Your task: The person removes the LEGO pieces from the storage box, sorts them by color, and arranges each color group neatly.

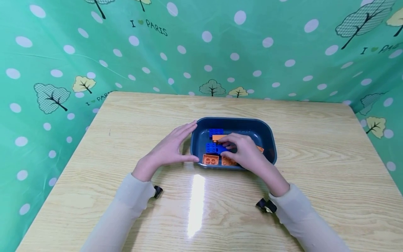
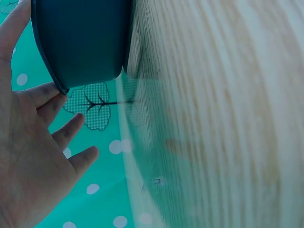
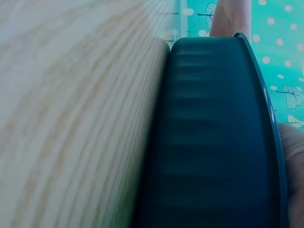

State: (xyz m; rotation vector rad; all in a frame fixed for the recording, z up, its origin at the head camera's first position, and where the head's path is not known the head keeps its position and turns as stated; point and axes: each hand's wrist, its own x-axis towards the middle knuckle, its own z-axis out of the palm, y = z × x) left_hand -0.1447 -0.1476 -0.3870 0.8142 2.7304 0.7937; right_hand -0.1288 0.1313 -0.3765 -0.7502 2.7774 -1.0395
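A dark blue plastic box (image 1: pixel 267 131) stands on the table with several orange and blue toy building bricks inside. My left hand (image 1: pixel 173 145) spreads around its left end, fingertips at the far corner and thumb at the near one. From the left wrist, the fingers of that left hand (image 2: pixel 45 137) show fanned out at the rim. My right hand (image 1: pixel 247 150) reaches inside, with thumb and fingers bent around a blue brick (image 1: pixel 222 149). Beside that lies another blue brick (image 1: pixel 211 147). An orange brick (image 1: pixel 216 137) is by the index finger; another orange brick (image 1: pixel 210 159) sits near the front wall.
The wooden table (image 1: pixel 315 157) runs back to a green dotted curtain (image 1: pixel 189 42) printed with trees. Small black devices (image 1: pixel 266 205) are at both cuffs. In the right wrist view, the box's outer wall (image 3: pixel 213 133) hides most of the right hand (image 3: pixel 293 156).
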